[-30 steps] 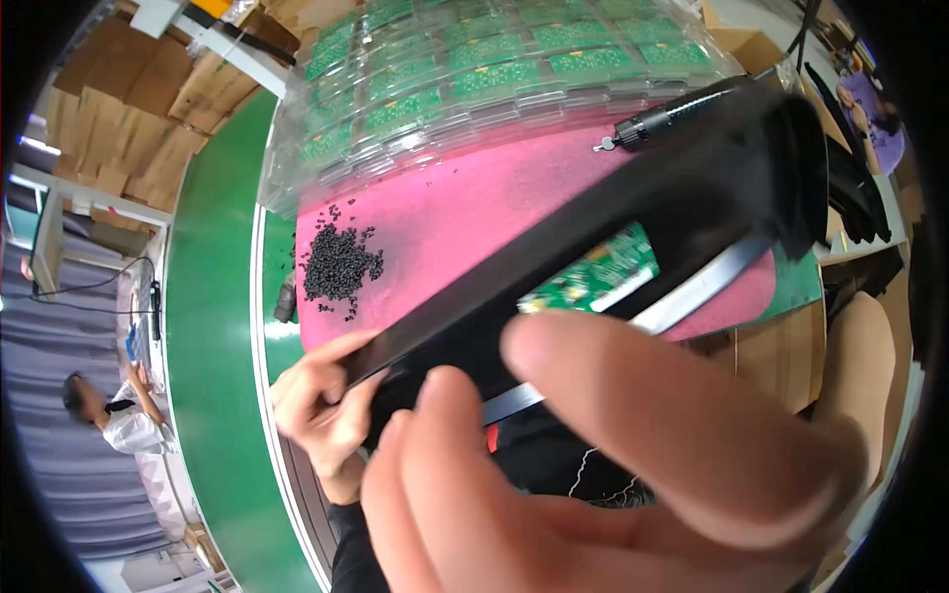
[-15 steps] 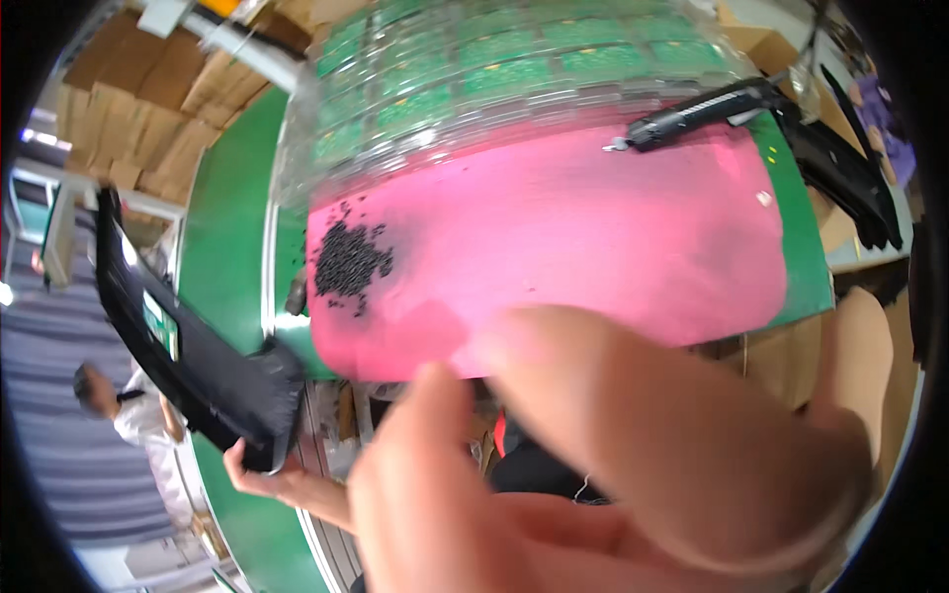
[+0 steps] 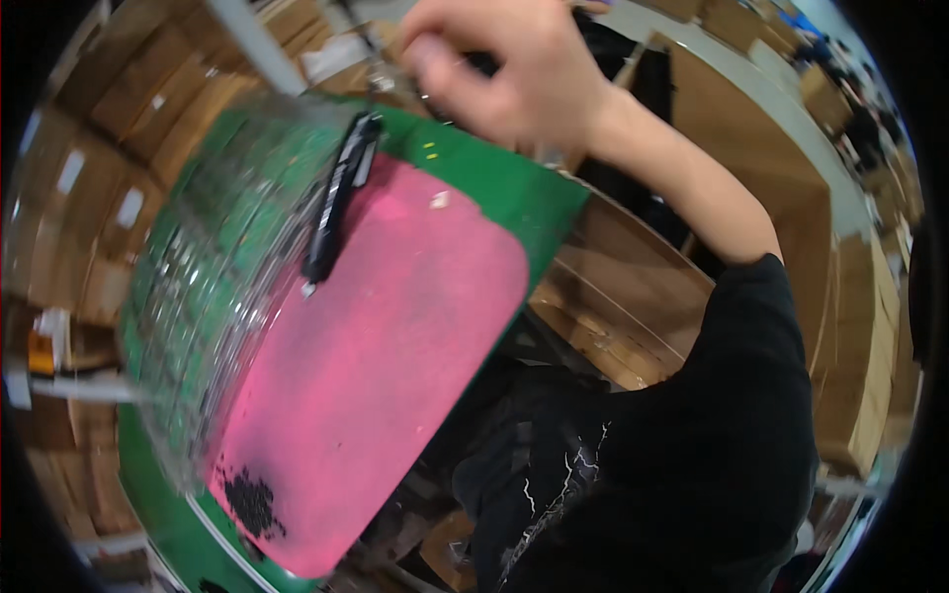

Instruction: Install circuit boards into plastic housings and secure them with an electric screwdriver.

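Note:
My right hand is stretched out at the top middle, past the far end of the green table. It is somewhat blurred; thumb and forefinger curve toward each other with a dark gap between them, and I make out nothing held. Black parts lie behind and beside the wrist, nearest to this hand. On the pink mat rests a black electric screwdriver, its bit toward the mat's middle. A pile of small black screws sits at the mat's lower left. My left hand is out of view.
Clear plastic trays with green circuit boards stand along the mat's left side. An open cardboard box is to the right, under my arm. Stacked cartons fill the upper left. The green table edge borders the mat.
My view has swung to the right. My right hand has gone from close before the camera to the far end. My left hand and the black housing it held have left the view.

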The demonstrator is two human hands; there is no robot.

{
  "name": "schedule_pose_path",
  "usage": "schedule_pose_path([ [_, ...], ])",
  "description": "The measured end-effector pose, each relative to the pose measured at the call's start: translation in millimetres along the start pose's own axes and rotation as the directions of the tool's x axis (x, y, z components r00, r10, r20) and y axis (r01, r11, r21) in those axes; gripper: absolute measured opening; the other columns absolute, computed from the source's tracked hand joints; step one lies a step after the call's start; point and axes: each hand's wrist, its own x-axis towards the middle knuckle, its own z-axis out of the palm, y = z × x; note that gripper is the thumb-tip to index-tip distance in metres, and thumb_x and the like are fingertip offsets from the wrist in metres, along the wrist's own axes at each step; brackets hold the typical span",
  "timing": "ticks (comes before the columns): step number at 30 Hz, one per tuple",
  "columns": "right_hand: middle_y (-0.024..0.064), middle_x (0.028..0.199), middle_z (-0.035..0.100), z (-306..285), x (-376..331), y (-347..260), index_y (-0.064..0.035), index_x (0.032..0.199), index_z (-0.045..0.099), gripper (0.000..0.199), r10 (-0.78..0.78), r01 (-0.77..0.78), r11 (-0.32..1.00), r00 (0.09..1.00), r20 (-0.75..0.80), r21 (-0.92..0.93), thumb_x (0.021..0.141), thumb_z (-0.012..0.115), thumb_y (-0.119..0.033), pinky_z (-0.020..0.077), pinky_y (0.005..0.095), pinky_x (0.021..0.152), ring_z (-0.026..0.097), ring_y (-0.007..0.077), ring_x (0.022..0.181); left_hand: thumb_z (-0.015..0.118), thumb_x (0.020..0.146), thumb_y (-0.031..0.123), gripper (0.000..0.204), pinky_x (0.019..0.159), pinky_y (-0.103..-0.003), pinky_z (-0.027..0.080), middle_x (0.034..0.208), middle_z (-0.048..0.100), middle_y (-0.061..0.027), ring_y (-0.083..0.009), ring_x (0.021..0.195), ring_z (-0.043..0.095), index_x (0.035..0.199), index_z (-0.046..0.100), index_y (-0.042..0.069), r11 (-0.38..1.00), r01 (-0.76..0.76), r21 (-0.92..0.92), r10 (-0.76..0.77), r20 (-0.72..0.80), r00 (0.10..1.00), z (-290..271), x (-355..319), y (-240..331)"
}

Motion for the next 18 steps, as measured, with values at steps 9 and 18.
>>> schedule_pose_path([
  [9,0.0292,0.141,0.041,-143,-244,215,0.0049,0.137,0.037,0.069,0.828,-0.835,0.054,0.345,-0.443,-0.548,0.081,0.064,-0.026,0.0375,0.0514,0.11,0.04,0.0436,0.134,0.066,0.092,0.023,0.042,0.085,-0.047,0.052,0.118,0.064,-0.0151,-0.0358,0.099,0.063,0.129,0.056,0.004,0.571,0.519,-0.636,-0.356,0.379,0.854,62,29,15],
  [18,0.029,0.11,0.066,-41,-369,193,0.0089,0.11,0.063,0.045,0.963,-0.74,0.268,0.188,0.193,-0.617,0.077,0.067,-0.021,0.0533,0.0405,0.089,0.066,0.0402,0.101,0.057,0.099,0.02,0.029,0.099,-0.048,0.047,0.129,0.06,-0.0179,-0.0356,0.114,0.059,0.12,0.063,0.002,0.611,0.383,-0.693,-0.086,0.423,0.902,49,150,188],
])
